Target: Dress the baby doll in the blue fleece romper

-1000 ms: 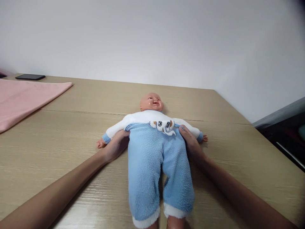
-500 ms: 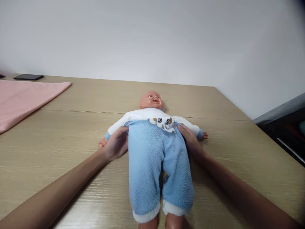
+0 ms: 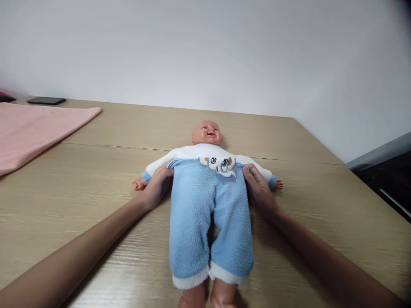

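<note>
A baby doll (image 3: 208,132) lies on its back, head away from me, arms spread out to the sides. It wears a white top (image 3: 184,152) with blue cuffs and fluffy blue trousers (image 3: 195,209) with white hems and an embroidered animal face at the waist. My left hand (image 3: 159,184) grips the left side of the trousers' waistband, thumb on top. At the opposite side my right hand (image 3: 258,184) pinches the waistband near a blue cord edge. Most fingers of both hands are hidden beneath or behind the fabric.
The doll rests on a wooden table (image 3: 112,188) that has a seam across it. A pink cloth (image 3: 41,132) lies at the left, with a dark phone (image 3: 46,100) behind it. A white wall rises at the back. A dark object (image 3: 385,179) stands beyond the right edge.
The doll's legs have shifted slightly left and away from me. Both hands keep their hold at the waistband, the right one moving a little outward. The camera view has shifted slightly.
</note>
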`<action>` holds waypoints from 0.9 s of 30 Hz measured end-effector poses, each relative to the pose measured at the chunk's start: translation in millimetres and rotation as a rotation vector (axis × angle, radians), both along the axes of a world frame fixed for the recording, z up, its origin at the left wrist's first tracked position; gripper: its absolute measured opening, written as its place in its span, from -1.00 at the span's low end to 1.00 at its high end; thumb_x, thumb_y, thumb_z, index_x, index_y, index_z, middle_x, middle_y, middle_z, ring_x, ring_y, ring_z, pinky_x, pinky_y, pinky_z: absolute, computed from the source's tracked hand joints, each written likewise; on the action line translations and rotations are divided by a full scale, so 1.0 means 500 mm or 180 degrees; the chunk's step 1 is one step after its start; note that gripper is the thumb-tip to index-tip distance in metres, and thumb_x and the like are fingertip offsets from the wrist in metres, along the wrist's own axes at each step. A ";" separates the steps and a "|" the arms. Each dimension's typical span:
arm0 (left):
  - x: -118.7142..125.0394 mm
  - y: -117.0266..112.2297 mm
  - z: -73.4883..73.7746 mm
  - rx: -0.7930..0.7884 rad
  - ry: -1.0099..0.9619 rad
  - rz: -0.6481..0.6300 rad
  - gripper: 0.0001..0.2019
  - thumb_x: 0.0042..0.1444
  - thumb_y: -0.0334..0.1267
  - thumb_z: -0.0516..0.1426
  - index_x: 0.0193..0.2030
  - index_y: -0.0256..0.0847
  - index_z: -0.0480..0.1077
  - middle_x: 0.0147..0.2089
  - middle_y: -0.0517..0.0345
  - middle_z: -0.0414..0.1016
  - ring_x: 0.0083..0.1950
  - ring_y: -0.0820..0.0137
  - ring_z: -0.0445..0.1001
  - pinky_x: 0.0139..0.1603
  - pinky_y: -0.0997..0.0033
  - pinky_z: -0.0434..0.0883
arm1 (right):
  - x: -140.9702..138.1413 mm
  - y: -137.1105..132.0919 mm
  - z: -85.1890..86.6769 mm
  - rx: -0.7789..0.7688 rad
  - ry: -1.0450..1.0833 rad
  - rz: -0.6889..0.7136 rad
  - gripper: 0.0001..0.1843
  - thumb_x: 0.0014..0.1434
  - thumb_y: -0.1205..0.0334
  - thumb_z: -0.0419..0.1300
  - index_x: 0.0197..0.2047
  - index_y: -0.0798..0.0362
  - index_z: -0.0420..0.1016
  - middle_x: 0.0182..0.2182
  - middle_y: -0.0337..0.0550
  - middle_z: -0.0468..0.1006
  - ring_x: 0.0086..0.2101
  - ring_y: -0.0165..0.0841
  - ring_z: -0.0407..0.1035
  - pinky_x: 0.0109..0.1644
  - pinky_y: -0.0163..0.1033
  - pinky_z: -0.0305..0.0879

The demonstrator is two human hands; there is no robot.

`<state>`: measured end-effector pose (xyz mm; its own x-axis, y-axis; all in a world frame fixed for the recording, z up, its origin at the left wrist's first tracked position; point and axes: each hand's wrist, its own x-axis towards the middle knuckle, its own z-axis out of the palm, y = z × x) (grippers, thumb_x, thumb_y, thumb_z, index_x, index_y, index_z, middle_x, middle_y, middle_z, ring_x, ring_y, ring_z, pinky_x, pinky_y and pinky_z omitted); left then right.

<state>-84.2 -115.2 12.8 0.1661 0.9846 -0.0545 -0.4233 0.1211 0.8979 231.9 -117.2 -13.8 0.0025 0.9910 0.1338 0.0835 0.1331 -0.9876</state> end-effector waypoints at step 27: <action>-0.015 0.003 -0.024 0.1272 0.1509 0.1284 -0.86 0.51 -0.09 0.25 0.00 -0.07 0.49 -0.13 0.19 0.49 -0.09 0.28 0.40 0.01 0.37 0.31 | 0.001 -0.038 0.014 0.1081 -0.0921 -0.0856 -0.72 0.46 0.01 0.34 0.16 -0.15 0.52 0.13 -0.05 0.60 0.07 -0.11 0.57 0.23 0.13 0.50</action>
<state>-91.5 -113.7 0.6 -0.1652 0.9240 0.3449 0.0785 -0.3363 0.9385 232.3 -136.3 -6.7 0.1662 0.8611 0.4806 0.4219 0.3784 -0.8239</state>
